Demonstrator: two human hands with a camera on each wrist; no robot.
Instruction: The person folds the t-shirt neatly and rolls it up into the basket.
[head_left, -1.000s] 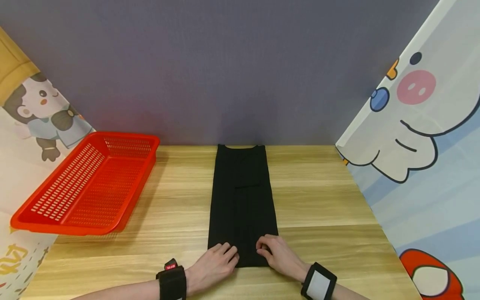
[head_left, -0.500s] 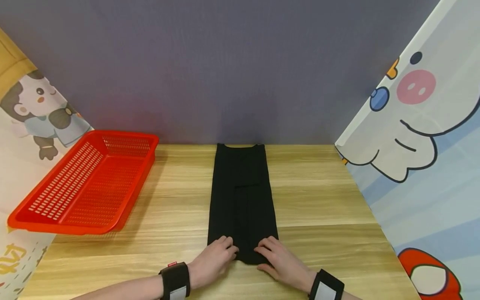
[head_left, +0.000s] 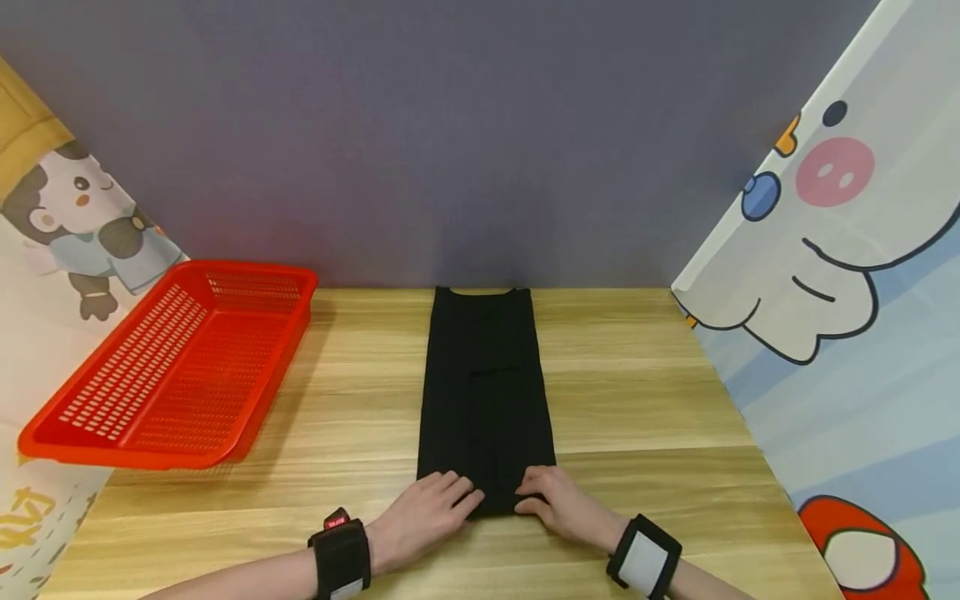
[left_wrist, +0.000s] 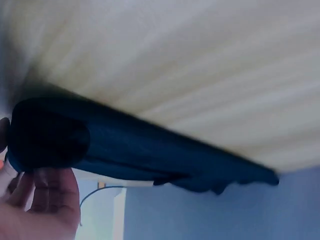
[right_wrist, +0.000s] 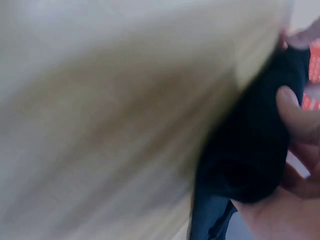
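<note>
A black garment (head_left: 483, 392), folded into a long narrow strip, lies on the table with a curved neckline-like edge at the far end. My left hand (head_left: 427, 518) grips the left part of its near edge, and my right hand (head_left: 566, 504) grips the right part. In the left wrist view the near end of the cloth (left_wrist: 50, 132) is turned over into a thick roll above my fingers. From the right wrist, the thumb (right_wrist: 287, 102) presses against the rolled dark fabric (right_wrist: 250, 150), with fingers beneath.
A red perforated plastic basket (head_left: 202, 383) stands at the left of the wooden table (head_left: 637, 400). A grey panel (head_left: 480, 142) rises behind the table's far edge. Cartoon-printed sheets (head_left: 847, 275) flank both sides.
The garment's near edge has moved a little away from the person as it is turned over. Both hands shifted and re-gripped; the right fingers spread half a second ago and are now closer together.
</note>
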